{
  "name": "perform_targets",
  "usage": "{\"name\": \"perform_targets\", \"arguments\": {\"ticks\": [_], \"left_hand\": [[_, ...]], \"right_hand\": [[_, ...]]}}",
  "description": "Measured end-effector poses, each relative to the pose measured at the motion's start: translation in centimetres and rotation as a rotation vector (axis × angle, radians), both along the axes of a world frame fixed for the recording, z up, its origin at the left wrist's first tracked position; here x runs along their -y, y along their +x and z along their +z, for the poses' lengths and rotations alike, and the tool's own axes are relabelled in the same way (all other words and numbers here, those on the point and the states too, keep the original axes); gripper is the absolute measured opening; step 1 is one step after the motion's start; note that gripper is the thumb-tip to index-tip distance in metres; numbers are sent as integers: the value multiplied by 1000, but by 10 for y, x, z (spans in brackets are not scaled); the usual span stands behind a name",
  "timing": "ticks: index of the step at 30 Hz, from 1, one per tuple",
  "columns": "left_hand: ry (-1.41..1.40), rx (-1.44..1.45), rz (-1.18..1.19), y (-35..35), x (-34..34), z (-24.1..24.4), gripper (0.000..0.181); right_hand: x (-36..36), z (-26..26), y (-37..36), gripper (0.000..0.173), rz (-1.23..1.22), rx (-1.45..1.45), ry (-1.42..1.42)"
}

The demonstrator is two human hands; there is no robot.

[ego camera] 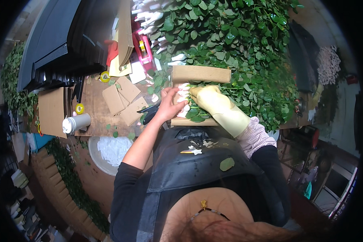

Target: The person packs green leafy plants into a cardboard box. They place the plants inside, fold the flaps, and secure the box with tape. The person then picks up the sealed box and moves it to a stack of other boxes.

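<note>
A row of pale pink roses (184, 93) lies on a sheet of corrugated cardboard (201, 74), heads to the left and leafy stems to the right. My bare left hand (170, 105) is at the heads, its fingers at the far end of the row and its thumb against nearer blooms. My right hand (213, 98), in a pale yellow rubber glove, lies over the stems just behind the heads. Its fingertips are partly hidden, so its grip cannot be made out. The cardboard's far edge stands raised behind the flowers.
Leafy rose stems (230, 36) are heaped beyond and to the right, with white-sleeved heads (151, 19). Left lie cardboard pieces (121, 98), black-handled pliers or cutters (149, 113), a pink tape dispenser (143, 51) and a grey bottle (77, 124). A tub (113, 154) stands below the table edge.
</note>
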State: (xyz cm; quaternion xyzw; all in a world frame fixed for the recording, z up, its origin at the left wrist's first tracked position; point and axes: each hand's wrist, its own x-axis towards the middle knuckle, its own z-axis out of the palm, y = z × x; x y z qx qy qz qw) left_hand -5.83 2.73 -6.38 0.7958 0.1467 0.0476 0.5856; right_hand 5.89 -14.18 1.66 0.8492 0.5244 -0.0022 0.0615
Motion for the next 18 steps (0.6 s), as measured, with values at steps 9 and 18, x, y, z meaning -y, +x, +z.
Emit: {"name": "perform_targets", "arguments": {"ticks": [9,18], "left_hand": [[-58,26,181,8,13,-13,46],[-55,-17,132,9,13,5,50]], "right_hand": [[9,76,-20,23,-164,-414,409],[-10,34,-19,40,-289,-354,102]]}}
